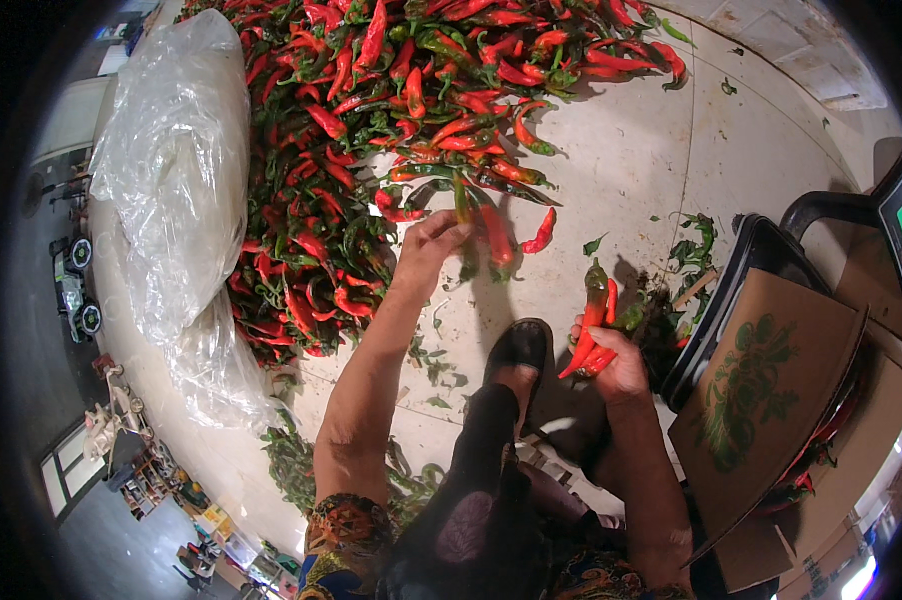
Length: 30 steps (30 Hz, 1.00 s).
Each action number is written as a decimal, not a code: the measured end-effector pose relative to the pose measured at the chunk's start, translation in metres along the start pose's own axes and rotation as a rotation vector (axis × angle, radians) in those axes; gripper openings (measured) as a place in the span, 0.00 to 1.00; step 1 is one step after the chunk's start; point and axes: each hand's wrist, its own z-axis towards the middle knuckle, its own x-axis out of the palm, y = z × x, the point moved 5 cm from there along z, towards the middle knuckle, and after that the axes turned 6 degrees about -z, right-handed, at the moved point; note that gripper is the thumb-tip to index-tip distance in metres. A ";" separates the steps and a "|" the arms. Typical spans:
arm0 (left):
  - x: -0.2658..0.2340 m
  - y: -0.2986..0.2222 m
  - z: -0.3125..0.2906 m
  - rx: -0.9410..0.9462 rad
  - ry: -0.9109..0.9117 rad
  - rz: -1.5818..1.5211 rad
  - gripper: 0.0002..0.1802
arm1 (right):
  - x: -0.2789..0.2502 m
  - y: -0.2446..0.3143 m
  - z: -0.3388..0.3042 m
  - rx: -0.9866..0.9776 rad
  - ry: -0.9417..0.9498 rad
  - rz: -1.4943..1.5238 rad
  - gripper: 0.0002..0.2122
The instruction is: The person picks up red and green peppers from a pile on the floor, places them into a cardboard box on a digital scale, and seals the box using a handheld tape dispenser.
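Dark shoe (519, 348), one, on the pale floor (621, 150), between the two forearms. Cardboard box (756, 375), one, to the right, flap printed with green vegetables, red peppers showing inside. Right hand (619, 365), near the box: fingers clamped round a small bunch of red peppers (593, 318), lifted over the floor, tips pointing down and left. Left hand (431, 242), farther forward: fingers bent, tips close together against a green pepper (462, 200); whether they grip or only touch, cannot tell. Blurred red pepper (496, 235), just right of those fingers. Short red pepper (540, 231), loose on the floor. Clear plastic sheet (176, 170), crumpled, left of the pile. Pile of peppers (311, 190), red and green, spreading beyond the left hand.
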 end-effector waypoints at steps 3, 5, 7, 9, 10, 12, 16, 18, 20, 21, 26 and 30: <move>0.020 -0.006 -0.027 -0.126 0.159 -0.196 0.10 | 0.002 0.003 -0.002 -0.003 0.040 0.021 0.19; 0.024 -0.001 -0.033 -0.179 0.223 -0.296 0.09 | 0.005 0.003 -0.002 0.014 0.060 0.031 0.19; 0.023 0.006 -0.038 -0.196 0.210 -0.362 0.11 | 0.009 0.003 -0.002 0.019 0.076 0.025 0.20; 0.034 0.005 -0.045 -0.215 0.196 -0.395 0.12 | 0.012 0.004 -0.003 0.006 0.077 0.003 0.20; 0.041 0.004 -0.048 -0.220 0.207 -0.419 0.12 | 0.014 0.005 -0.004 0.003 0.079 0.003 0.21; 0.048 0.003 -0.053 -0.227 0.225 -0.463 0.12 | 0.022 0.008 -0.007 0.001 0.091 0.003 0.22; 0.065 -0.001 -0.067 -0.256 0.291 -0.409 0.10 | 0.043 0.016 -0.013 -0.032 0.141 -0.038 0.26; 0.073 -0.004 -0.075 -0.210 0.246 -0.131 0.10 | 0.050 0.013 -0.008 -0.042 0.183 -0.035 0.27; 0.091 0.001 -0.082 -0.131 0.289 0.076 0.11 | 0.053 0.011 -0.005 -0.069 0.158 -0.084 0.26; 0.097 0.005 -0.085 -0.124 0.273 0.121 0.12 | 0.052 0.011 -0.006 -0.080 0.102 -0.136 0.26; 0.083 0.005 -0.067 0.028 0.158 0.192 0.12 | 0.044 0.013 -0.010 -0.089 -0.009 -0.244 0.23; 0.017 -0.044 -0.013 0.691 -0.406 1.055 0.16 | 0.030 0.016 -0.017 -0.055 -0.002 -0.191 0.21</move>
